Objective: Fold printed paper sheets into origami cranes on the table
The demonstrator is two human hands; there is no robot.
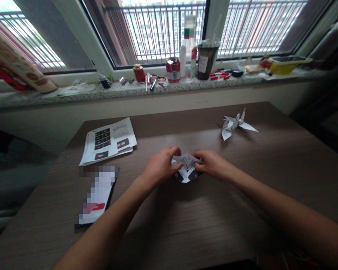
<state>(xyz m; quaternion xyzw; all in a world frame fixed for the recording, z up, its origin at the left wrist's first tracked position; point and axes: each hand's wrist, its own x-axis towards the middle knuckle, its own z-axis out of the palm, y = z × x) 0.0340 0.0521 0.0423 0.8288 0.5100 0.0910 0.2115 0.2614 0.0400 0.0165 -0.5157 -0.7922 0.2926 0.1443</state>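
A partly folded sheet of printed paper (pixel 186 173), white with dark patches, lies between my two hands over the middle of the table. My left hand (pixel 163 163) pinches its left edge between thumb and fingers. On the opposite side, my right hand (pixel 211 163) grips the right edge in the same way. The paper's middle opens into a pointed shape towards me. Farther back on the right stand folded paper cranes (pixel 236 123), their wings spread; how many there are is hard to tell.
Printed sheets (pixel 115 140) lie at the table's back left, with a phone (pixel 98 197), its screen blurred, nearer me. Along the stone windowsill (pixel 87 93) stand a can (pixel 173 69), a bottle (pixel 185 52), a dark drink cup (pixel 205 62), red-handled tools (pixel 221 76) and a yellow container (pixel 284 66).
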